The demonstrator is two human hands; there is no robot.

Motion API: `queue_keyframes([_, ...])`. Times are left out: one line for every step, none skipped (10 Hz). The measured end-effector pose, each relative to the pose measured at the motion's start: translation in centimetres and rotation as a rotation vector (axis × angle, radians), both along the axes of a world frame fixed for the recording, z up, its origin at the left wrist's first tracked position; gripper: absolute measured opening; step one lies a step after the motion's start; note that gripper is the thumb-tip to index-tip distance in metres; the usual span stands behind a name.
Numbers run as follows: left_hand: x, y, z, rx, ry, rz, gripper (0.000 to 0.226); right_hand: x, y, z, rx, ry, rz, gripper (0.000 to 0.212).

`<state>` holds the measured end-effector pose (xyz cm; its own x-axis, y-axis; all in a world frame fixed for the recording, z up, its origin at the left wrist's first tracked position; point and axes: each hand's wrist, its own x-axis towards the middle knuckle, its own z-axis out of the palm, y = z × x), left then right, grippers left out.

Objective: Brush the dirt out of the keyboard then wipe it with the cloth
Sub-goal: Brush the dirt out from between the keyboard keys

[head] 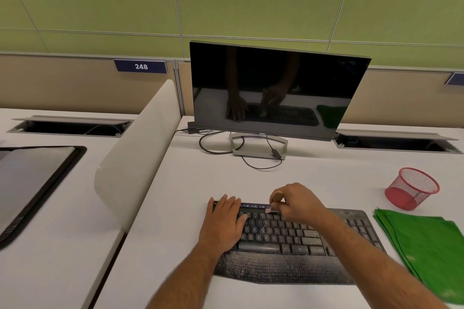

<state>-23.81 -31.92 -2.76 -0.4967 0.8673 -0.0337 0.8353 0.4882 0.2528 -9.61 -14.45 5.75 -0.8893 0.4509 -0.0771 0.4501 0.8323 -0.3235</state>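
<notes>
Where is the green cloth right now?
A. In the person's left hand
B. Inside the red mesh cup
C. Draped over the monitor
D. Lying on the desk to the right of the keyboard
D: the cloth lies folded on the desk, right of the keyboard, while the left hand rests on the keys and the right hand holds a brush.

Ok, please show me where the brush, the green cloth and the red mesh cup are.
brush (277,197), head view: on its wooden handle, gripped by the right hand.
green cloth (426,246), head view: on the middle of its folded top.
red mesh cup (411,189), head view: on its mesh wall.
</notes>
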Motion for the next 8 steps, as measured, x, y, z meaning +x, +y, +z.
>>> queue_keyframes([0.0,0.0,-0.1,0.009,-0.002,-0.001,0.060,0.3,0.1,0.6,-0.048,0.104,-0.088,0.014])
queue_keyframes([0.0,0.0,0.0,0.008,-0.002,-0.001,0.060,0.1,-0.3,0.6,-0.173,0.275,-0.211,0.020])
queue_keyframes([0.0,0.0,0.0,0.009,-0.001,0.001,0.060,-1.1,-1.3,0.2,-0.270,0.387,-0.350,0.018])
queue_keyframes([0.0,0.0,0.0,0.007,0.001,0.002,0.060,-1.9,-2.0,-0.2,-0.266,0.360,-0.344,0.018])
queue_keyframes([0.0,0.0,-0.1,0.006,0.002,0.001,0.060,-2.4,-2.8,-0.6,-0.256,0.300,-0.308,0.018])
queue_keyframes([-0.1,0.0,-0.1,0.005,0.000,0.001,0.060,-2.6,-2.9,-0.7,-0.254,0.251,-0.288,0.020])
queue_keyframes([0.0,0.0,-0.1,0.003,0.006,0.000,0.061,-2.8,-2.7,-0.4,-0.299,0.301,-0.343,0.022])
queue_keyframes([0.0,0.0,-0.1,0.006,0.002,0.000,0.061,-2.7,-2.9,-0.3,-0.276,0.313,-0.347,0.022])
